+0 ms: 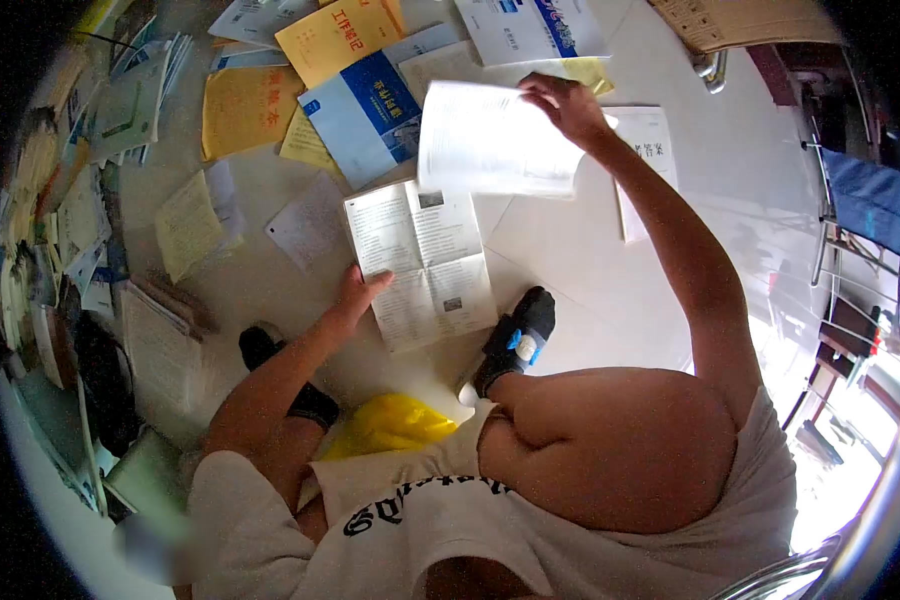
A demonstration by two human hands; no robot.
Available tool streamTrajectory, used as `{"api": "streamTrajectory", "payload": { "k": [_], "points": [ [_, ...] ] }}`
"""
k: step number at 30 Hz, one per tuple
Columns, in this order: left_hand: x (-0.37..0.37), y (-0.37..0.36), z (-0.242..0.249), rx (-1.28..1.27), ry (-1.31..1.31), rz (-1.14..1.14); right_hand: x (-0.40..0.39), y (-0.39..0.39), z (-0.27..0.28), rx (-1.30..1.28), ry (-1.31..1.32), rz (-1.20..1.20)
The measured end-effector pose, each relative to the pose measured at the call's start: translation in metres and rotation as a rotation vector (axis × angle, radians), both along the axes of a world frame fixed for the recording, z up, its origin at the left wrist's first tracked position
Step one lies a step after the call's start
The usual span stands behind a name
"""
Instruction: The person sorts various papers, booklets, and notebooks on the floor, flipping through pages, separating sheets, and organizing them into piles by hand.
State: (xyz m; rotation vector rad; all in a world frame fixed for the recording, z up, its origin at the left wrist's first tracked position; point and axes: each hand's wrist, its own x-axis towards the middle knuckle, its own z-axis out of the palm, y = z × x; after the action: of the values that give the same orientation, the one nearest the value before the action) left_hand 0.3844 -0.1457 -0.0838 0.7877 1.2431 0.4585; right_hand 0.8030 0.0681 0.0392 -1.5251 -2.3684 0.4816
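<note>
My left hand (363, 295) grips the left edge of a creased, printed paper (425, 260), its thumb lying on top and the other fingers hidden beneath. Fold lines cross the paper, and two small dark pictures stand among its text. Higher up and to the right, my right hand (570, 112) is closed on the upper right part of a bright white sheet (495, 140). That sheet is tilted and washed out by light, so its print is hard to read. Its lower edge hangs just above the creased paper.
Blue-and-white workbooks (370, 115) and yellow-orange notebooks (340, 40) lie spread on the tiled floor. A white booklet (650, 165) is beside my right forearm. Piles of books (60, 220) line the left side. A yellow bag-like item (390, 425) sits between my legs; a cardboard box (740, 22) stands upper right.
</note>
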Motion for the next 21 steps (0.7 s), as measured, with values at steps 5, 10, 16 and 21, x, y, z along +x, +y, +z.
{"api": "streamTrajectory", "payload": {
  "k": [5,10,16,21],
  "points": [
    [-0.001,0.001,0.002,-0.019,-0.104,0.005,0.064,-0.003,-0.046,-0.004,0.208,-0.173],
    [0.001,0.003,0.007,0.04,-0.036,-0.044,0.083,-0.035,-0.058,0.499,0.006,-0.259],
    [-0.002,0.002,-0.004,0.014,-0.092,-0.024,0.111,-0.037,-0.032,0.127,0.391,-0.65],
    [0.0,0.003,0.013,0.258,0.321,-0.08,0.119,-0.054,0.002,0.042,0.455,-0.734]
  ]
}}
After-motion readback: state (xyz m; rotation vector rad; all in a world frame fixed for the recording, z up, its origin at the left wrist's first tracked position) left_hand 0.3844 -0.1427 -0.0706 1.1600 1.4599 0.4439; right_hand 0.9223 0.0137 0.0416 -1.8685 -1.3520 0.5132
